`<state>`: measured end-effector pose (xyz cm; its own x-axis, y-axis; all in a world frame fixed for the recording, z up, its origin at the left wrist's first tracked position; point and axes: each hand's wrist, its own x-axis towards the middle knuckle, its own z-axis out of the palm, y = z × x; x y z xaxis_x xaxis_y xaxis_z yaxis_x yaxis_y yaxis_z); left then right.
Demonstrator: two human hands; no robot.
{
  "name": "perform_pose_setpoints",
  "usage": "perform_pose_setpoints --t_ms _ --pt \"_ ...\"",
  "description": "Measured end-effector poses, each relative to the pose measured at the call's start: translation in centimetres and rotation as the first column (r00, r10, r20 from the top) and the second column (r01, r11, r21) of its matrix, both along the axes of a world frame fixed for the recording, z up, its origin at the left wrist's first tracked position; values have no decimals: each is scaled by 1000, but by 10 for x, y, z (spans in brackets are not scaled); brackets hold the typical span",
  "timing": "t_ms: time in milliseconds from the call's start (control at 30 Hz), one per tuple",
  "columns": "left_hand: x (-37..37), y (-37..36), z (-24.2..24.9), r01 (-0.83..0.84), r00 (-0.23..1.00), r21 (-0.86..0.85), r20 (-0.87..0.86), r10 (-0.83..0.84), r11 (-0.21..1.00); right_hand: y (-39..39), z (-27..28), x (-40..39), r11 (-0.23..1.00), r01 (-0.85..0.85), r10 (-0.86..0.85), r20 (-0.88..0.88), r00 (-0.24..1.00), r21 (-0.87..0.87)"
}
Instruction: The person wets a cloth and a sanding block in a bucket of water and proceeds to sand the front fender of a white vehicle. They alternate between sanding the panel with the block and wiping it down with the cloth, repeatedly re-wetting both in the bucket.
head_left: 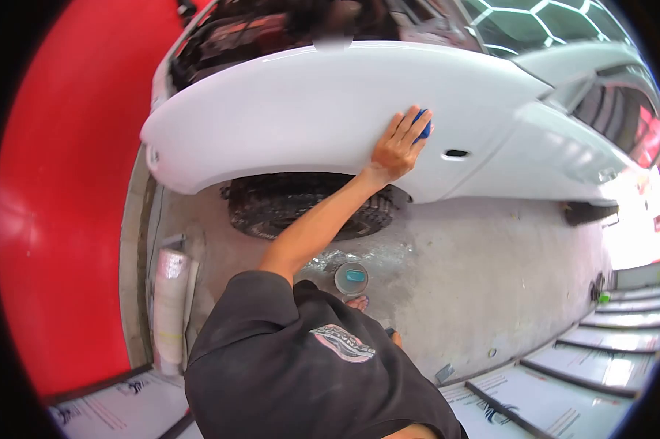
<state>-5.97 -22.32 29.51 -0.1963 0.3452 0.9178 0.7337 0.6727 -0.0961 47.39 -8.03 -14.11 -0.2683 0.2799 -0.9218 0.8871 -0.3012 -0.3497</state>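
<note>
My left hand (pixel 396 152) lies on the white car fender (pixel 308 102), above and to the right of the wheel arch. Its fingers are bent round a small blue pad (pixel 423 132), pressed against the panel and partly covered by them. To the right of the hand is a small dark oval opening (pixel 456 154) in the fender. My right hand is out of sight; only a bit of bare skin shows at the bottom edge, below the dark shirt.
Below the fender is a dark tyre (pixel 271 208). A round bucket (pixel 352 278) with a teal item inside stands on the wet floor near my feet. Wrapped rolls (pixel 170 307) stand beside the red wall (pixel 59 205). White panels (pixel 549 395) lie at lower right.
</note>
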Motion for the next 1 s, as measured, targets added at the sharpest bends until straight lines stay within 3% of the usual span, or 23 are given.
perform_pose_setpoints --t_ms 167,300,500,700,900,1000 --pt "15 -125 -11 -116 989 180 108 98 977 6 35 -72 967 -250 251 -35 967 47" --pt "16 -215 -8 -209 977 335 109 183 919 13 41 -140 979 -198 203 -121 972 54" --pt "10 -350 -23 -330 943 474 128 307 817 -35 82 -227 943 -304 322 -149 935 133" --pt "6 -475 -62 -376 924 666 216 316 644 -107 85 -243 910 -392 407 -120 905 134" --pt "-14 -581 -134 -505 857 705 339 388 497 -151 84 -227 868 -476 479 11 877 144" --pt "-17 -603 -153 -518 851 690 359 383 506 -165 89 -215 877 -442 445 28 895 189"
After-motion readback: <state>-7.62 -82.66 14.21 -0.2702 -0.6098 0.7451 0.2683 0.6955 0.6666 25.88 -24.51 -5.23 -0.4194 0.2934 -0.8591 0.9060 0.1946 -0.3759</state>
